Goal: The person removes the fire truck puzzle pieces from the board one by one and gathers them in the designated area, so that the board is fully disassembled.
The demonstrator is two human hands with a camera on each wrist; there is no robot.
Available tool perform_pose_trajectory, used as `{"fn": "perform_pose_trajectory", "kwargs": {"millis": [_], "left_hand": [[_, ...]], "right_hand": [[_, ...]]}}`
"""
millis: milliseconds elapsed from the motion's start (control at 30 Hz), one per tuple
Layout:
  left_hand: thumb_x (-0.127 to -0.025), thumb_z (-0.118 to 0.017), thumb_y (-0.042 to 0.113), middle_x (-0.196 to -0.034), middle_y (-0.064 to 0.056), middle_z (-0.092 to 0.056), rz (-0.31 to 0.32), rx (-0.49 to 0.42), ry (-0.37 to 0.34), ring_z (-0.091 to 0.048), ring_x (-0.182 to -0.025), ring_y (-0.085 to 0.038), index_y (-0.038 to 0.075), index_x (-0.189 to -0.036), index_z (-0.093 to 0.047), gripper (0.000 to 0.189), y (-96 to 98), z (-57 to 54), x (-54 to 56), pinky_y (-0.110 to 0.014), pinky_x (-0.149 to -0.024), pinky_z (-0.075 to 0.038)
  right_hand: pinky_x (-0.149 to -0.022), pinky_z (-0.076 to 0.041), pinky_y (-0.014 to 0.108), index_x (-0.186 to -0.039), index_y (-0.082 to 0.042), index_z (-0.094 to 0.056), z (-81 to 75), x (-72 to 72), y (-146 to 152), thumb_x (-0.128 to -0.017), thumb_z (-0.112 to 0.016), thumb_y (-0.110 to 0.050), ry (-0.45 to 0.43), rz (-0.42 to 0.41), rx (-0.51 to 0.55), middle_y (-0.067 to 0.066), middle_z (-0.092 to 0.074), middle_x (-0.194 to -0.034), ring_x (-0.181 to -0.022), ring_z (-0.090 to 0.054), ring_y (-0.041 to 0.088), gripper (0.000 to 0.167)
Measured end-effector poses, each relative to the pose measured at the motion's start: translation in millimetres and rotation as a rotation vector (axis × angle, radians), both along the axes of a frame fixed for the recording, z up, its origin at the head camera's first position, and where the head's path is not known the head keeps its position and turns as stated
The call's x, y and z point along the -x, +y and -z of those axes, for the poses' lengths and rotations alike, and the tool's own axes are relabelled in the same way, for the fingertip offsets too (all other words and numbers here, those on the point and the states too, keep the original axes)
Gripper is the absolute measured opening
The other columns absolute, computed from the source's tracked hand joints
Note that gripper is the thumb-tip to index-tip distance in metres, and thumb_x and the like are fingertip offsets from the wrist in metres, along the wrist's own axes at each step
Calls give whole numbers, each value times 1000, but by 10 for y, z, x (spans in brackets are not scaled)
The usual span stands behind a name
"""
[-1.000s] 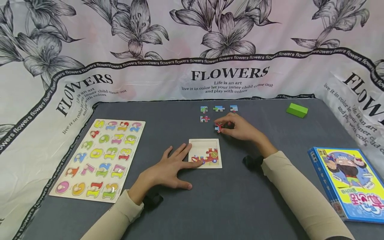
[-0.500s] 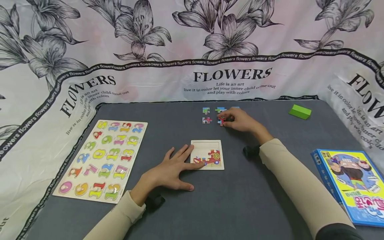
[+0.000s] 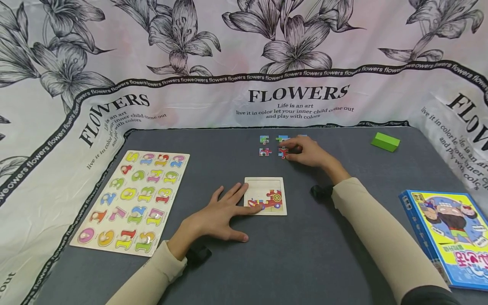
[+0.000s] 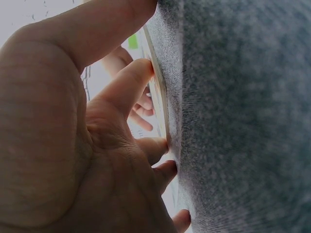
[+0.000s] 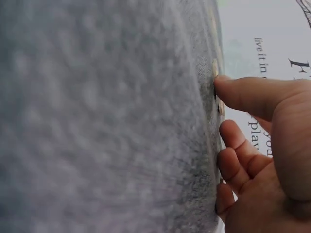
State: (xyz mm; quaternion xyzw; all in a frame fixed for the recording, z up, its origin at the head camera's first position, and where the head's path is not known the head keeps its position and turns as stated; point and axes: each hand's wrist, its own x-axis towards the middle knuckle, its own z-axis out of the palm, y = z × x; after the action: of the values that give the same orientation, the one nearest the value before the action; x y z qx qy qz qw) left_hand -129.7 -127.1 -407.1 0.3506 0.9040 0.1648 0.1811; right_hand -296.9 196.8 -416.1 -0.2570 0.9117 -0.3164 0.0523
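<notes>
My left hand lies spread on the table, its fingertips at the left and lower part of a small wooden puzzle tray. Joined red vehicle pieces fill the tray's lower part. Past the tray, my right hand has thumb and index finger at a red and blue jigsaw piece, pinching it down on the table. A red piece lies just left of it. Behind are a green-blue piece, a blue piece and another piece mostly hidden by the hand.
A wooden number board with colourful digits lies at the left. A green block sits at the back right, and a blue and yellow box at the right edge. Behind the table hangs a flower-print cloth.
My right hand has slid the red and blue piece away from me, into line beside the other red piece. The left hand stays on the tray. The head view has shifted slightly.
</notes>
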Motion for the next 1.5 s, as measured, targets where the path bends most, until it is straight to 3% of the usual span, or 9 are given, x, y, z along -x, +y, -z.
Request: {"fn": "perform_pose_trajectory", "kwargs": {"millis": [167,467,967,1067,1267,1500], "left_hand": [[-86,-76,53,-174,-8,0,3,-10,-3,3,-161,-31,43,-155,-40,77,4,21,-5,-68,-121,3],[-86,-76,53,-174,-7,0,1,-4,-8,4,-161,-31,43,-154,-41,77,22,35,-23,-68,-122,4],[-86,-77,51,-174,-9,-1,-1,-27,-19,2,-161,-32,41,-154,-42,77,33,42,-31,-68,-121,4],[-86,-77,51,-174,-9,-2,0,-34,-13,2,-161,-32,41,-154,-43,77,29,51,-27,-69,-121,3],[-86,-77,51,-174,-9,-1,-1,-31,-2,2,-161,-33,41,-154,-42,77,21,34,-20,-69,-121,3],[-86,-76,53,-174,-8,0,-5,-14,0,3,-161,-32,42,-155,-41,78,26,4,9,-68,-122,5]], "right_hand": [[-92,-44,52,-131,-7,-68,73,-15,51,-93,-75,-18,-16,82,31,21,-65,-121,-102,-60,34,40],[-104,-28,62,-123,-7,-72,118,-54,31,-92,-76,-21,-5,174,19,19,-66,-115,-101,-58,34,34],[-103,-25,61,-124,-8,-72,154,-50,40,-94,-74,-21,-7,190,47,19,-67,-117,-102,-60,33,33],[-99,-31,56,-125,-8,-72,163,-78,54,-94,-73,-21,-9,186,89,19,-66,-116,-98,-59,31,34],[-76,-43,34,-125,-7,-72,162,-204,103,-95,-73,-19,-20,155,206,15,-64,-107,-83,-53,21,32],[-75,-47,24,-118,-9,-75,67,-442,88,-93,-75,-18,-46,65,243,8,-69,-104,-85,-60,14,26]]}}
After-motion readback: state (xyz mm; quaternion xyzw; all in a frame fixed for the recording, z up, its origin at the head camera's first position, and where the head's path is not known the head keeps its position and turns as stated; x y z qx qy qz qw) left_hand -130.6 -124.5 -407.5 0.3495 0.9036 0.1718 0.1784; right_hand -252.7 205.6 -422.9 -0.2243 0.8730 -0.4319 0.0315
